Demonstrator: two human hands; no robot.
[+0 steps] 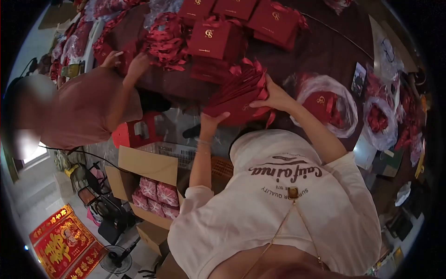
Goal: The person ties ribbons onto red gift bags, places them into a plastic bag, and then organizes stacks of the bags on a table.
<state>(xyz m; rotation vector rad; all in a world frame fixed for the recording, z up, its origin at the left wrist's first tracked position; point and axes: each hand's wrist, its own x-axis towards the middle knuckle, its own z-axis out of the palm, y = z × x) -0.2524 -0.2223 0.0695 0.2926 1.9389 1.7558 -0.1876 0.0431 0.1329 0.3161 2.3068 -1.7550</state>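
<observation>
A fanned stack of red bags (239,95) with ribbon handles is between my two hands, at the table's near edge. My left hand (213,123) grips its lower left side, thumb on the front face. On the right side of the stack, my right hand (274,97) holds it with the thumb across the front. Just beyond lies a pile of red bags with gold print (209,39). A heap of red ribbons (167,42) is to its left. To the right, a clear plastic bag (350,100) surrounds more red bags.
A co-worker (88,104) at the left handles red items at the dark table (330,51). Below are a red stool (121,136) and an open cardboard box (148,165) with wrapped pink packs. A phone (358,79) lies at the right, near more plastic bags.
</observation>
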